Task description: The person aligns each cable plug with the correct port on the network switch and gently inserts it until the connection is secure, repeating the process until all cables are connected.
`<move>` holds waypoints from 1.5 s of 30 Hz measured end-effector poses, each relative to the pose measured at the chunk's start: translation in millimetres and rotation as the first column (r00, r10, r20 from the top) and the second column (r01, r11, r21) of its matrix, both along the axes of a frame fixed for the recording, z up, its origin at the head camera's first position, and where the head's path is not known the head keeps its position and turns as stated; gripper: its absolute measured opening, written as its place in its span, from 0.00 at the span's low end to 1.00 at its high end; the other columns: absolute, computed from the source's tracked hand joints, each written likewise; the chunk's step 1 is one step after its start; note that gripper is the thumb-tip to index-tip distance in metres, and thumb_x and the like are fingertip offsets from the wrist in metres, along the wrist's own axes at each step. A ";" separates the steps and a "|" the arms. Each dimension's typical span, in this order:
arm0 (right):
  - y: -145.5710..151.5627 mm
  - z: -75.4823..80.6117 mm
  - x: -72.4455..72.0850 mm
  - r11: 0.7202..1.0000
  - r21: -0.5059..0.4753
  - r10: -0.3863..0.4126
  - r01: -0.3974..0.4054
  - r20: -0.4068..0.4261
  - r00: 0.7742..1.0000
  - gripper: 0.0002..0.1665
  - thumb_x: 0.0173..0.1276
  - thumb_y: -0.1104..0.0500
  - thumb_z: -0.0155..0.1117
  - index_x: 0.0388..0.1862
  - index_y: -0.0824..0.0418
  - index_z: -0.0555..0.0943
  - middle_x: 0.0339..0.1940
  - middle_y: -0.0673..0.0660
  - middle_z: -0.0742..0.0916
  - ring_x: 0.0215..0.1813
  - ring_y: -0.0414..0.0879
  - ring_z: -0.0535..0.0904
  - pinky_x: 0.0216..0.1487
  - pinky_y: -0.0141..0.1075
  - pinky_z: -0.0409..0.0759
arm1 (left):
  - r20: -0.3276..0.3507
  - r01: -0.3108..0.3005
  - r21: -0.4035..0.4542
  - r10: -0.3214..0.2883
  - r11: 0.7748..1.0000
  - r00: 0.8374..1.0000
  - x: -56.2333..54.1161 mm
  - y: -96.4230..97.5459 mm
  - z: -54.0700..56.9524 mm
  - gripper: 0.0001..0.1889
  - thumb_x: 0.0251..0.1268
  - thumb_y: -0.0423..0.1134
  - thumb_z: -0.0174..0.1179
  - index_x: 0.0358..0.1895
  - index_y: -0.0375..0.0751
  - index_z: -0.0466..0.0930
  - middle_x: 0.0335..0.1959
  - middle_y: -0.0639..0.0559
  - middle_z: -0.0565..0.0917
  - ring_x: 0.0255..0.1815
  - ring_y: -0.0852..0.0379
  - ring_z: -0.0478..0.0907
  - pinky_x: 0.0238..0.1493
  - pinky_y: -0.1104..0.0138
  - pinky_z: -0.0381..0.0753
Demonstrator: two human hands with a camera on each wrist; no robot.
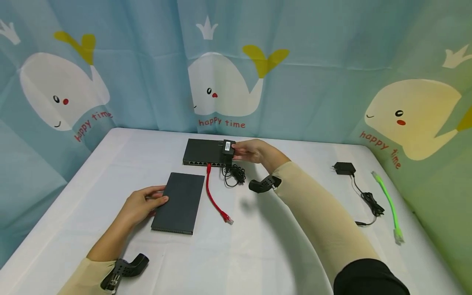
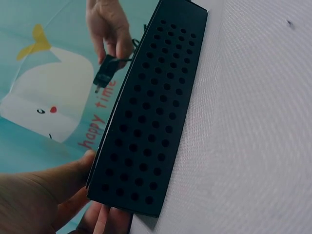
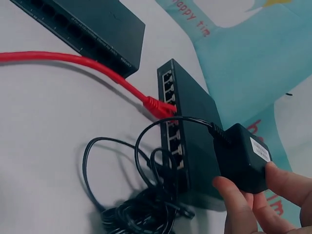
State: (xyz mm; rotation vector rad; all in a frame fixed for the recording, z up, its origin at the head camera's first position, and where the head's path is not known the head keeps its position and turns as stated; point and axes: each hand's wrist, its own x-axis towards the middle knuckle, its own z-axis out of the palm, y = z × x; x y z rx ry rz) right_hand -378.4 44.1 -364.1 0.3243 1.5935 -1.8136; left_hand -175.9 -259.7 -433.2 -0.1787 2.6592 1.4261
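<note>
My left hand (image 1: 139, 207) grips the left edge of a black network switch (image 1: 180, 205), thumb on top and fingers under it. Rows of round vent holes mark one side of this switch in the left wrist view. Between thumb and fingers, my right hand (image 1: 258, 152) pinches a black power adapter (image 3: 239, 161) with a white label. The adapter overlaps the right end of a second network switch (image 1: 203, 150) at the back. A bundled black cord (image 1: 236, 174) runs from the adapter. A red network cable (image 1: 211, 192) has one plug at the rear switch's row of ports.
At the right of the white table (image 1: 269, 254) lie another black power adapter (image 1: 344, 168) with a bundled cord (image 1: 371, 203) and a green network cable (image 1: 389, 203). A blue curtain (image 1: 147, 82) with whale prints hangs along the table's back edge.
</note>
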 end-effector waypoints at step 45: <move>-67.2 -3.6 -3.5 0.868 0.465 -0.016 0.175 -0.326 0.945 0.26 0.62 0.72 0.69 0.58 0.74 0.73 0.50 0.63 0.81 0.35 0.44 0.79 0.44 0.34 0.87 | -0.001 -0.006 0.023 0.006 1.000 1.000 -0.8 -0.6 0.1 0.29 0.68 0.43 0.64 0.68 0.35 0.72 0.56 0.34 0.80 0.45 0.52 0.83 0.35 0.66 0.86</move>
